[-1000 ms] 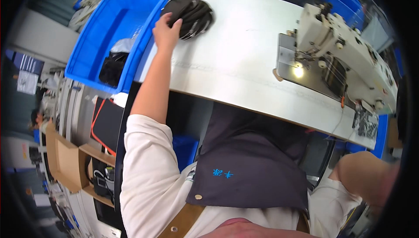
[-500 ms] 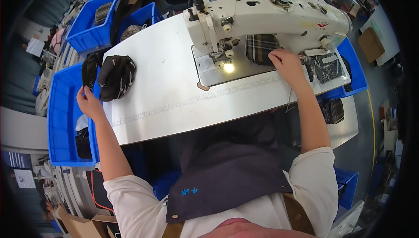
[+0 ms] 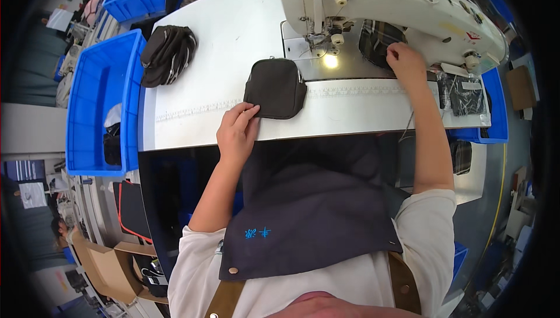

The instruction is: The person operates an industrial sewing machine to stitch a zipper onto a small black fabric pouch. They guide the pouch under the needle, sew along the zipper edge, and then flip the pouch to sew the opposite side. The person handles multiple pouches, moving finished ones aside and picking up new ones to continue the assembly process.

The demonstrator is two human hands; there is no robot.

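A dark brown zippered pouch (image 3: 275,89) lies near the table's front edge, left of the sewing machine's needle. My left hand (image 3: 237,134) pinches its lower left corner, fingers on top. Farther right, under the arm of the white sewing machine (image 3: 402,11), a plaid fabric piece (image 3: 376,39) with rounded corners lies partly hidden. My right hand (image 3: 407,64) grips its right edge between thumb and fingers. The machine's lamp lights the plate beside the needle.
A heap of dark pouches (image 3: 168,55) rests at the table's left. Beside it stands a blue bin (image 3: 96,105) holding a few dark items. A printed ruler strip (image 3: 350,91) runs along the table. Clear bagged dark pieces (image 3: 465,95) lie at the right end.
My left hand has moved right from beside the dark heap, bringing a dark pouch onto the table before the machine. My right hand stays at the plaid piece. The whole view has shifted.
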